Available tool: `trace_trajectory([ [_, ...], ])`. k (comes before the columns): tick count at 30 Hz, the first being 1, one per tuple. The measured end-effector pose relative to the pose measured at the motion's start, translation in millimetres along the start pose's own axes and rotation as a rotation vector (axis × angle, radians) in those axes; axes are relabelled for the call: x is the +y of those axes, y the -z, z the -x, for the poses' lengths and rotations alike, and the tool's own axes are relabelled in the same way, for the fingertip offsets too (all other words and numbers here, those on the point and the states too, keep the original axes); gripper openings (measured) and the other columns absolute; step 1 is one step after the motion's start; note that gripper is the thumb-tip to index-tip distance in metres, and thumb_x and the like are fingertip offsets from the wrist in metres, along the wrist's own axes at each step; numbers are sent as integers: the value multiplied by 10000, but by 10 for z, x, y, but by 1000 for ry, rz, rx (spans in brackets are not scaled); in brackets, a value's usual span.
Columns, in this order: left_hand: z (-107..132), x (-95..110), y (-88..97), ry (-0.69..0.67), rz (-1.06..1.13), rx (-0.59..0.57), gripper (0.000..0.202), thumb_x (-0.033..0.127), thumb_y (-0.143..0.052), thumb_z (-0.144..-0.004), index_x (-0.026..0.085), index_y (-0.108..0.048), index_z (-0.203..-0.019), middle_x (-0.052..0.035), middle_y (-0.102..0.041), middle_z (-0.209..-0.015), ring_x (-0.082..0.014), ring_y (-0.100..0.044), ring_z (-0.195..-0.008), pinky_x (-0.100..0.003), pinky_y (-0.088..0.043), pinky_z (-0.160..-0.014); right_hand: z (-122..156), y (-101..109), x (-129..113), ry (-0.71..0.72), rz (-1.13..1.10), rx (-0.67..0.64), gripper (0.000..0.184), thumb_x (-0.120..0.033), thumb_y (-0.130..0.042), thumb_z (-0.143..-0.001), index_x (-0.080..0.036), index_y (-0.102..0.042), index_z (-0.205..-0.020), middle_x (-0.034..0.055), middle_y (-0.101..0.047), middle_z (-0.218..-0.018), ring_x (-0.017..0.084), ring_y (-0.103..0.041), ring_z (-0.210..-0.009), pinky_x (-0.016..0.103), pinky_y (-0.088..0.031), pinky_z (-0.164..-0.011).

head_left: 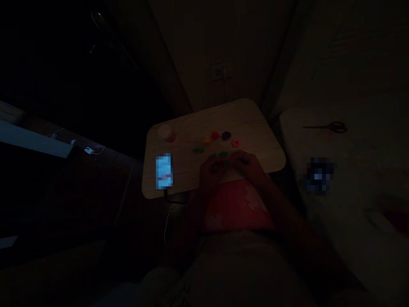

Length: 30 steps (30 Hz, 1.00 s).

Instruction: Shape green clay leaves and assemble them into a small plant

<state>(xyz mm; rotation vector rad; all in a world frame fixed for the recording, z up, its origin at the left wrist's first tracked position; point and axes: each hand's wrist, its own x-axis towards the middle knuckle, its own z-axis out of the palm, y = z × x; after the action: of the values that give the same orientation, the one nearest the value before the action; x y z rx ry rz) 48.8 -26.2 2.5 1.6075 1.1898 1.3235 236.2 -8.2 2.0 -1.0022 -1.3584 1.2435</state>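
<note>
The picture is very dark. My left hand is at the table's near edge, fingers curled in around a small green piece, perhaps of modelling clay. Close beside it, my right hand is closed too, and a bluish spot shows at its fingers; what it grips cannot be made out. Just beyond the hands lie another green piece and a pink flower-like ring. Farther off are a dark purple piece, a red round piece, an orange-yellow piece and a green strip.
The small wooden table carries a lit phone at left and a tub with a pale lid behind it. Scissors and a blurred dark object lie on a pale surface at right. A wall socket is behind.
</note>
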Motion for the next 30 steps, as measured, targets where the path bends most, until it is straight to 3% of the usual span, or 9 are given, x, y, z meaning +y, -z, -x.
trace_trajectory([
  [5, -1, 19, -8, -74, -61, -39, 327, 383, -861, -804, 240, -787, -1089, -67, -747, -986, -210, -679, -878, -340, -557, -801, -12, -10, 47, 10, 19, 1, 203, -406, -839, -745, -239, -724, -745, 45, -724, -890, 213, -662, -833, 358, -525, -777],
  [8, -2, 16, -19, -140, -129, -62, 291, 347, -837, -836, 270, -807, -1115, -70, -734, -1016, -233, -680, -954, -379, -560, -867, -10, -8, 52, 4, 0, -12, 201, -408, -845, -746, -241, -734, -743, 40, -730, -900, 209, -667, -822, 360, -531, -776],
  [13, -2, 6, -25, -145, -139, -67, 227, 356, -808, -874, 304, -834, -1094, -57, -700, -991, -222, -675, -955, -365, -568, -855, -10, 2, 35, -32, -4, -38, 208, -417, -867, -723, -241, -754, -726, 30, -733, -864, 201, -658, -800, 350, -543, -749],
  [30, -23, -49, -40, -223, -79, -45, 168, 432, -834, -859, 281, -842, -933, -50, -674, -908, -203, -670, -886, -354, -556, -792, -10, 16, -28, 39, -22, -92, 172, -404, -872, -743, -254, -794, -707, 42, -744, -884, 202, -682, -834, 356, -545, -778],
])
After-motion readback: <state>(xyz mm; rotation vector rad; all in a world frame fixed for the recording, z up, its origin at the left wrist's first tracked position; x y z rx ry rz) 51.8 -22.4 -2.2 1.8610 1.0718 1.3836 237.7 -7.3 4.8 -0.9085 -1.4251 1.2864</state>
